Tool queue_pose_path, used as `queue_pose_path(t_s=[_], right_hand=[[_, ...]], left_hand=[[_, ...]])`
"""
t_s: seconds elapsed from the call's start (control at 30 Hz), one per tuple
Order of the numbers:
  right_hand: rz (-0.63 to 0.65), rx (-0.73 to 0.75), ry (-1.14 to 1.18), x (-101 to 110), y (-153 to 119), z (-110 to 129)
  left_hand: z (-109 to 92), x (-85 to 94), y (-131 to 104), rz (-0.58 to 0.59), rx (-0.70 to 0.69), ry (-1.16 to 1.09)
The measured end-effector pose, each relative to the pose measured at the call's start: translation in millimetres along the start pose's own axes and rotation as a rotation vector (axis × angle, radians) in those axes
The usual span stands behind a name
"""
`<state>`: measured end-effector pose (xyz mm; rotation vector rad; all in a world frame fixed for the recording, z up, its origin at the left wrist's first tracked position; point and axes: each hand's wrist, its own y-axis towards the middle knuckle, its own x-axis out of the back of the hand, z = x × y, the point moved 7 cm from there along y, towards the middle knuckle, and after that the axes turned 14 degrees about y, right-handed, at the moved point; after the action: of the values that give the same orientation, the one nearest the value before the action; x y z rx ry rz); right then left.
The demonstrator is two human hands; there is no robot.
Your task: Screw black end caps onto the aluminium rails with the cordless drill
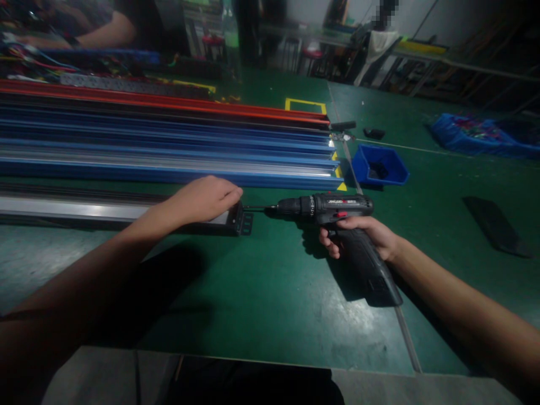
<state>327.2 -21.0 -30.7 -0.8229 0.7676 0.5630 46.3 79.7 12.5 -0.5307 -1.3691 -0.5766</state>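
Observation:
My right hand (358, 233) is wrapped round the grip of a black power drill (341, 205), which lies level and points left. The drill's long thin bit (255, 208) reaches the end of a long black and silver rail (101, 210), where a dark end cap (237, 219) with a slotted bracket (247, 224) sits. Over the top of that rail, close to its right end, rests my left hand (206, 198), its fingers together and curled over the far side. Its fingertips are hidden.
Blue rails (169, 152) and a red rail (169, 100) lie beyond on the green table (270, 304). A blue bin (382, 163) stands behind the drill. At right are a dark flat piece (495, 225) and blue bags (481, 135). Another person's arm (109, 32) is at upper left.

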Motion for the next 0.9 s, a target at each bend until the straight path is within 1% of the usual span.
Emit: queue_pose_path(t_s=[0.27,0.77,0.9], right_hand=[[0.003,-0.014,0.011,1.9,-0.3,-1.3],[-0.002,-0.020,0.021,1.8,0.1,-1.7],[-0.004,-0.011,0.020,2.7,0.1,-1.5]], left_hand=[[0.4,0.5,0.2,0.003,0.017,-0.001],[0.8,-2.3,0.2,0.026,0.000,0.023],[1.8,-3.7,-0.2,0.012,-0.017,0.026]])
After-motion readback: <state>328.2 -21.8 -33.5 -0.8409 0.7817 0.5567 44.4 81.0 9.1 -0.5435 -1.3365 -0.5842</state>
